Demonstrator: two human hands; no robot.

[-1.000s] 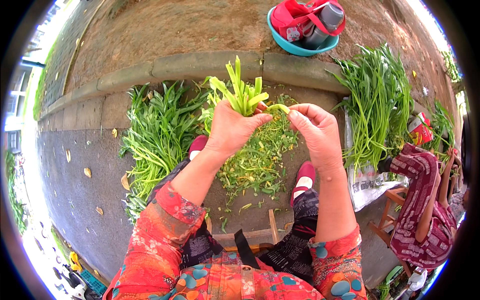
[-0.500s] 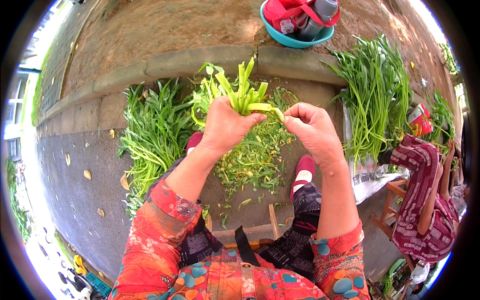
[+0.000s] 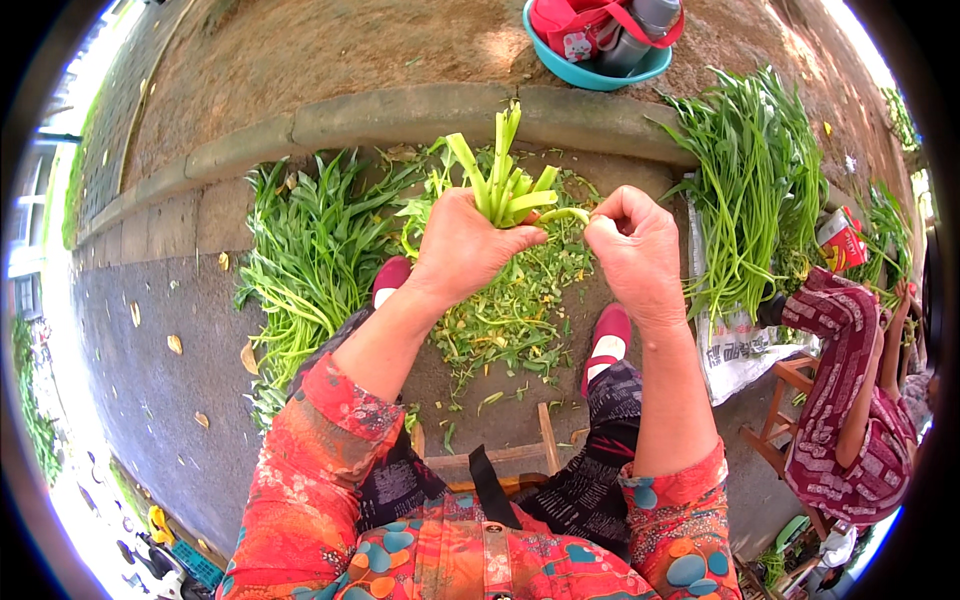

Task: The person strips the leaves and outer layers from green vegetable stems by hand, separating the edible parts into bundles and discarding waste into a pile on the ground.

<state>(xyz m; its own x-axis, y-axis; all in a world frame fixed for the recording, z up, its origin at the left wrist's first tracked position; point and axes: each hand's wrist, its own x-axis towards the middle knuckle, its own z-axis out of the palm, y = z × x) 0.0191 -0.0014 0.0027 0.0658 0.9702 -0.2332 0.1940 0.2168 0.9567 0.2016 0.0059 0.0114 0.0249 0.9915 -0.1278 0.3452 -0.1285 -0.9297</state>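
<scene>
My left hand (image 3: pixel 465 245) is closed round a bunch of leafy green vegetable stalks (image 3: pixel 500 190), their thick pale ends pointing up and away from me. One stalk bends off to the right across my thumb. Its thin curved tip (image 3: pixel 568 213) runs to my right hand (image 3: pixel 640 255), whose thumb and fingers pinch it. Some of the bunch is hidden behind my left hand. Below both hands a pile of torn leaves and stem scraps (image 3: pixel 510 320) covers the ground between my shoes.
Long-stemmed greens lie in a heap (image 3: pixel 310 260) at left and another (image 3: pixel 750 190) at right, partly over a white sack (image 3: pixel 735 365). Beyond the stone kerb (image 3: pixel 380 118) stands a teal basin (image 3: pixel 590 78) with a red bag and flask. A person (image 3: pixel 850 420) sits at right.
My right hand has moved slightly right and up, the pinched tip now curving between the hands. My left hand and the bunch have shifted a little right.
</scene>
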